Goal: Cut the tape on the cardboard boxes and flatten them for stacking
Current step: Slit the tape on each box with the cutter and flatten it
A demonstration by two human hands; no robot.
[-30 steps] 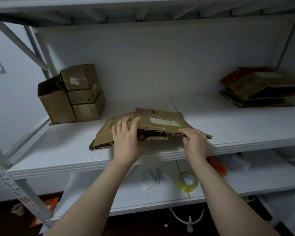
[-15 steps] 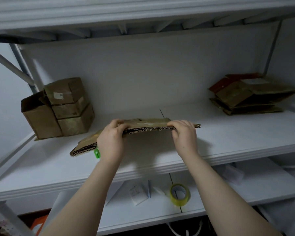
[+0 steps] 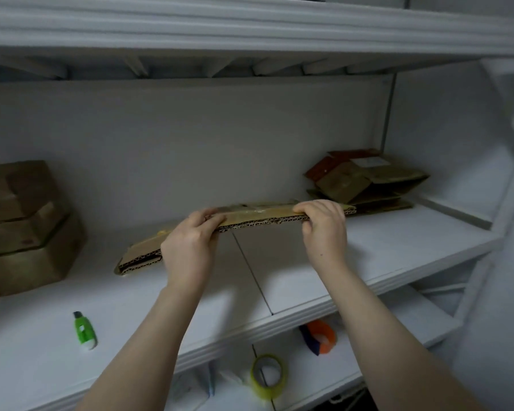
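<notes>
Above the white shelf (image 3: 368,256) I see both hands, left (image 3: 190,250) and right (image 3: 324,229), pinching the flattened cardboard box (image 3: 258,218) aloft, edge-on.

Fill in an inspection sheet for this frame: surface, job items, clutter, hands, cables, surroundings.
Surface: white shelf, seam down the middle.
Job's things: flattened cardboard box held above the shelf; flattened stack at back right; unflattened boxes at left; green utility knife lying near the front edge.
Clutter: tape roll and orange tape dispenser on the lower shelf.
Hands: left hand and right hand grip the box's near edge.
Cables: nothing seen.
Surroundings: white wall, shelf overhead.
</notes>
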